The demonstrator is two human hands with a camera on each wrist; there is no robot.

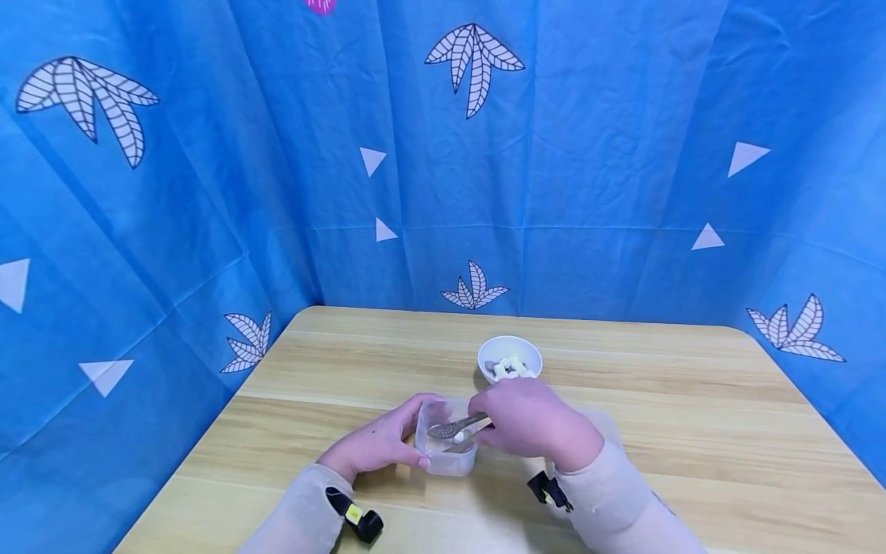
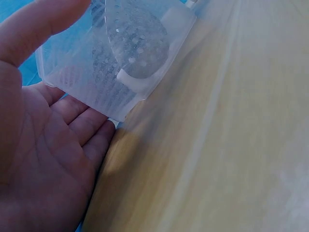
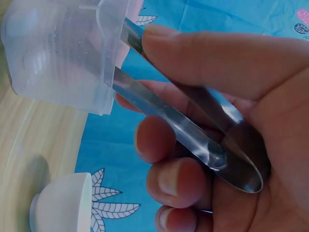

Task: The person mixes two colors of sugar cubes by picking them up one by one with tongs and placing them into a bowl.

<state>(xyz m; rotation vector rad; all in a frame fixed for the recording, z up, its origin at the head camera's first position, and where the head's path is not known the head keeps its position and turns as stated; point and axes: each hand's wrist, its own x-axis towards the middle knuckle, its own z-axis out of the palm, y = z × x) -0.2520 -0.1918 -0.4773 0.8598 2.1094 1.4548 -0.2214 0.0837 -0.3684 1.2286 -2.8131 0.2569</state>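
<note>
My left hand (image 1: 381, 440) holds a small clear plastic container (image 1: 453, 464) at its left side, thumb on the near side and fingers on the far side. Metal tongs (image 1: 477, 419) with perforated heads are gripped in my right hand (image 1: 529, 423), the handles running into the palm (image 3: 241, 159). Both tong heads reach down inside the container. A small white piece (image 1: 458, 436) is in there between the heads; whether they pinch it I cannot tell. Just beyond the right hand stands a white bowl (image 1: 508, 342) with several white pieces (image 1: 512, 366) and something greyish.
A translucent plastic item (image 1: 605, 425), partly hidden by the right forearm, lies on the wooden table (image 1: 692, 400). Blue patterned curtain (image 1: 588, 154) hangs behind and to the left of the table. Black straps with small devices sit on both wrists.
</note>
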